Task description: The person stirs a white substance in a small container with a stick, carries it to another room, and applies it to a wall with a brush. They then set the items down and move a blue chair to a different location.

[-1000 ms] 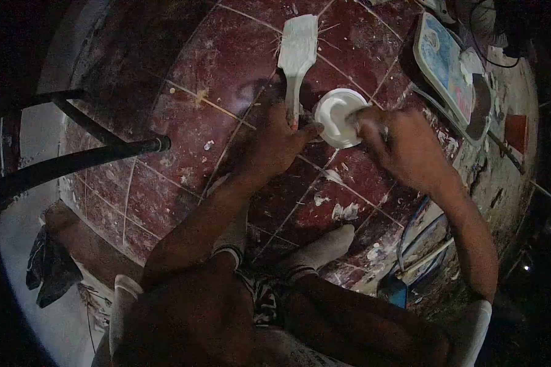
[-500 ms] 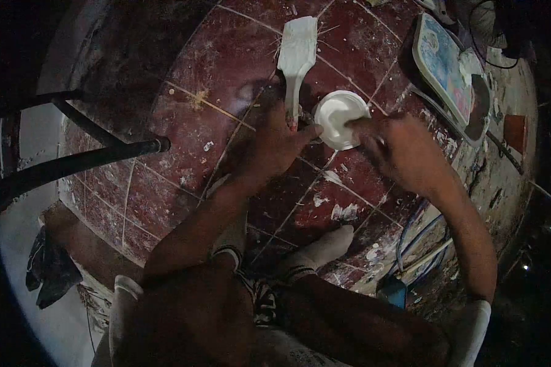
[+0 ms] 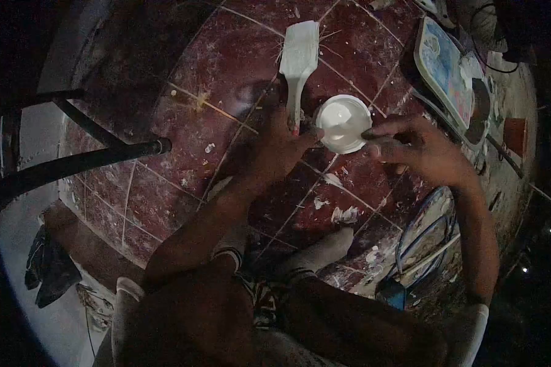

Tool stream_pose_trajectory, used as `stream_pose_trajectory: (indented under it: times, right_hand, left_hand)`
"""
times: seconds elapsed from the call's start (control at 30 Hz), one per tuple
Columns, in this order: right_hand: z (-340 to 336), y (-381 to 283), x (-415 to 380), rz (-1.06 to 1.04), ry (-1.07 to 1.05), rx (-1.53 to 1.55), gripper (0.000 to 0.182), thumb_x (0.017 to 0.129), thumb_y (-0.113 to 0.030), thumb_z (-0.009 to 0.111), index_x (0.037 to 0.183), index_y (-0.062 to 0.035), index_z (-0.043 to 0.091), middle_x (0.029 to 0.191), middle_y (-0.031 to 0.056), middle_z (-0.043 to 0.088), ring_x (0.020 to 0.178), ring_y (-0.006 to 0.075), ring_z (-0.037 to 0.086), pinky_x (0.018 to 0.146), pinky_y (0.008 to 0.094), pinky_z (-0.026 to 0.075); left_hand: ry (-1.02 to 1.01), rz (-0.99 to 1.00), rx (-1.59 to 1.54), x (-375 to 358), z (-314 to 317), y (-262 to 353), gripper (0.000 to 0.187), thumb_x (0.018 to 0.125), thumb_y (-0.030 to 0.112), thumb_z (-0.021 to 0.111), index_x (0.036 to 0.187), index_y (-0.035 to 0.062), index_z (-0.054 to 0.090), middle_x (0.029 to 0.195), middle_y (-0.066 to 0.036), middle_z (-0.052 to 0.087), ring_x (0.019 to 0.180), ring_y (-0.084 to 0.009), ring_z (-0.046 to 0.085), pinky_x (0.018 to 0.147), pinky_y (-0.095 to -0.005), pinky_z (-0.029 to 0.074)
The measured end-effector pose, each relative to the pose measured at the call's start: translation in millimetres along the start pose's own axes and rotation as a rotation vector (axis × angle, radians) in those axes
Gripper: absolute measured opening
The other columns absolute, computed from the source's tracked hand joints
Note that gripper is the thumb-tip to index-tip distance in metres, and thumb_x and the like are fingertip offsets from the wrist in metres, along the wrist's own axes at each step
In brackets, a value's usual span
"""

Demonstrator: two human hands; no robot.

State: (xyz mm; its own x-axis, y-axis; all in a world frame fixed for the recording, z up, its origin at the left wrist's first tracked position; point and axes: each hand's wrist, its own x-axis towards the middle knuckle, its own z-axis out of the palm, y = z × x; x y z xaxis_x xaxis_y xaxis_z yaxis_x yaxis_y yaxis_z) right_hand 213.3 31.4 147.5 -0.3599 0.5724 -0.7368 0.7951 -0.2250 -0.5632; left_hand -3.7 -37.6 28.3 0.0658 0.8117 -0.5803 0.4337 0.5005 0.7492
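My left hand (image 3: 275,147) is closed around the lower handle of a paintbrush (image 3: 300,49), whose wide head is coated white and points away from me. The thumb of that hand also grips the left rim of a small round cup (image 3: 343,104) with white paint inside. On the cup's other side, my right hand (image 3: 419,150) has its thumb and index finger apart, fingertips right at the rim. The remaining fingers of my left hand are hidden under the cup and handle.
Paint-spattered dark red tiles (image 3: 226,73) lie below. A dark tubular frame (image 3: 122,150) juts in from the left. A light-rimmed panel with a colourful picture (image 3: 444,67) leans at upper right. Blue cables (image 3: 422,232) lie near my right forearm, and my foot (image 3: 327,251) rests on the floor.
My right hand has drawn back to the right from inside the cup's rim, its thumb and index finger spreading. The brush and cup stay in my left hand, almost unmoved.
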Motion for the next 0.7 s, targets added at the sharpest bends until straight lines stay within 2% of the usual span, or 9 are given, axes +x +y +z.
stream_pose_trajectory:
  times: [0.03,0.07,0.13,0.17,0.23,0.37,0.43,0.5,0.7]
  right_hand:
    - [-1.4,-9.9,-2.8,0.201,-0.010,-0.001,0.041,0.078,-0.015,0.078,0.116,-0.0009,0.069,0.098,0.0166,0.073,0.089,0.0243,0.071,0.082,0.0372,0.056]
    - [0.7,2.8,-1.1,0.201,-0.008,0.000,0.041,0.078,-0.015,0.078,0.116,-0.0009,0.069,0.098,0.0166,0.073,0.089,0.0243,0.071,0.082,0.0372,0.056]
    - [6.5,31.2,3.7,-0.331,0.307,-0.707,0.034,0.079,-0.018,0.076,0.109,-0.0025,0.070,0.086,0.0169,0.072,0.078,0.0291,0.072,0.073,0.0384,0.058]
    - [9.5,28.6,1.6,-0.330,0.310,-0.710,0.034,0.079,-0.018,0.076,0.109,-0.0025,0.070,0.086,0.0169,0.072,0.078,0.0291,0.072,0.073,0.0384,0.058]
    - [22.5,1.2,-1.1,-0.022,0.378,-0.884,0.023,0.082,-0.016,0.072,0.104,-0.0086,0.072,0.094,0.0178,0.071,0.083,0.0340,0.070,0.070,0.0426,0.056]
    - [28.1,7.4,5.8,-0.078,0.371,-0.875,0.023,0.081,-0.016,0.073,0.104,-0.0112,0.072,0.090,0.0157,0.071,0.078,0.0356,0.070,0.068,0.0456,0.054]
    - [24.6,16.5,4.9,-0.328,0.332,-0.757,0.026,0.081,-0.017,0.074,0.106,-0.0112,0.072,0.087,0.0170,0.070,0.075,0.0358,0.069,0.065,0.0457,0.054]
    - [23.1,18.6,2.7,-0.292,0.356,-0.859,0.026,0.081,-0.018,0.073,0.106,-0.0111,0.072,0.086,0.0171,0.070,0.073,0.0357,0.069,0.065,0.0457,0.053]
    - [30.7,20.3,7.1,-0.268,0.367,-0.900,0.026,0.080,-0.019,0.074,0.105,-0.0109,0.072,0.081,0.0160,0.068,0.069,0.0352,0.068,0.064,0.0453,0.054]
  left_hand:
    - [-0.002,0.000,0.001,2.1,3.7,-6.3,0.058,0.085,0.044,0.076,0.114,-0.0017,0.054,0.093,-0.008,0.056,0.083,-0.0179,0.054,0.077,-0.0353,0.047]
    - [0.000,0.058,-0.112,6.5,10.3,-17.6,0.059,0.086,0.045,0.076,0.115,-0.0015,0.053,0.094,-0.008,0.056,0.084,-0.0186,0.055,0.079,-0.0358,0.048]
    - [0.002,0.121,-0.226,8.9,12.2,-19.4,0.060,0.086,0.045,0.076,0.117,-0.0012,0.052,0.095,-0.009,0.056,0.086,-0.0192,0.056,0.080,-0.0364,0.048]
    - [0.008,0.097,-0.204,6.2,10.3,-14.0,0.060,0.087,0.045,0.075,0.117,-0.0009,0.052,0.095,-0.010,0.056,0.087,-0.0194,0.057,0.081,-0.0368,0.049]
    - [0.012,0.075,-0.184,4.2,10.8,-10.1,0.061,0.087,0.046,0.075,0.118,-0.0007,0.051,0.096,-0.010,0.057,0.088,-0.0197,0.057,0.081,-0.0372,0.049]
    - [0.014,0.077,-0.100,-1.6,-0.5,4.1,0.061,0.087,0.047,0.074,0.115,-0.0023,0.053,0.092,-0.011,0.058,0.088,-0.0198,0.058,0.082,-0.0377,0.049]
    - [-0.069,-0.010,-0.143,-1.9,-3.6,6.7,0.061,0.087,0.048,0.074,0.114,-0.0030,0.055,0.091,-0.011,0.058,0.088,-0.0200,0.058,0.082,-0.0381,0.049]
    - [-0.044,-0.001,-0.046,3.7,0.9,-1.0,0.067,0.086,0.043,0.077,0.123,-0.0052,0.047,0.100,-0.015,0.056,0.090,-0.0238,0.057,0.081,-0.0428,0.049]
    - [-0.018,0.030,-0.099,5.1,4.0,-5.4,0.062,0.086,0.041,0.077,0.118,-0.0038,0.049,0.099,-0.015,0.056,0.089,-0.0224,0.056,0.079,-0.0402,0.048]
